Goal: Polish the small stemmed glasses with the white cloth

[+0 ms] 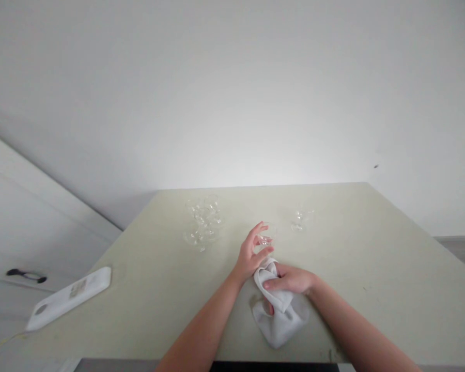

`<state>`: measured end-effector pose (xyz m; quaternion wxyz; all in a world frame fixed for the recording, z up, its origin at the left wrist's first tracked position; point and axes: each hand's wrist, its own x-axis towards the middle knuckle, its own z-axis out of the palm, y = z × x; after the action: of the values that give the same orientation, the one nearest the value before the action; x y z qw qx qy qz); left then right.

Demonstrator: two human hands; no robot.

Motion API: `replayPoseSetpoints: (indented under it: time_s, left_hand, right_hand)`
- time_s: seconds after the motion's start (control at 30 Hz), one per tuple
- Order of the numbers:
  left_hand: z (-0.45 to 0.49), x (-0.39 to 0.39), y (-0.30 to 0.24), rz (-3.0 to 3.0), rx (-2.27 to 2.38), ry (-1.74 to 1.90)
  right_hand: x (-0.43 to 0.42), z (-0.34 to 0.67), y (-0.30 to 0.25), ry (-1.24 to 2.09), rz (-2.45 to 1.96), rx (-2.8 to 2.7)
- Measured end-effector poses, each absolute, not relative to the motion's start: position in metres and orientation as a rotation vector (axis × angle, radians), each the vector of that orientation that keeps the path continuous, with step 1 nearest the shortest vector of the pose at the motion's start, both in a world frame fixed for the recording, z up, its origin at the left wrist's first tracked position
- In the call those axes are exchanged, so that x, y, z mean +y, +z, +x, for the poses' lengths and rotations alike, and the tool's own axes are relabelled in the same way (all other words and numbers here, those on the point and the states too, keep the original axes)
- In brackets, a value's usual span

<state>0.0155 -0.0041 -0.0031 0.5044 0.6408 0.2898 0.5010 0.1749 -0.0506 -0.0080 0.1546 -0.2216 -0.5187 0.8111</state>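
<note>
So the left hand (pixel 254 251) had its thumb and fingers curled around a clear glass (pixel 268 238), gripping it by the sides, a bit past the middle of the pale table (pixel 344 310). The right hand (pixel 294 279) was just nearer and to the right, fingers clutching a bunched white cloth (pixel 281 323), thumb pressed on top, with a loose corner draped down toward the near edge. The cloth sat right up by the left wrist, below the glass; couldn't tell if they actually touched.

Over on the far left there was a tight cluster of glasses (pixel 203 219), all see-through, so I couldn't count them properly. One more small glass (pixel 297 221) was by itself on the far right, well apart from that bunch. A long white case (pixel 72 298) with a dark round spot lay along the left edge, near a drawer handle (pixel 26 275).
</note>
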Motion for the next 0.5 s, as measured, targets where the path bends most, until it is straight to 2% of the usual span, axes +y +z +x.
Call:
replayPoseSetpoints:
  time_s: [0.5]
  left_hand:
    - [0.0163,-0.0017,-0.0038,1.464,0.681,1.209]
  right_hand:
    - [-0.0514,0.1736,-0.0078,2.36,-0.636,-1.479]
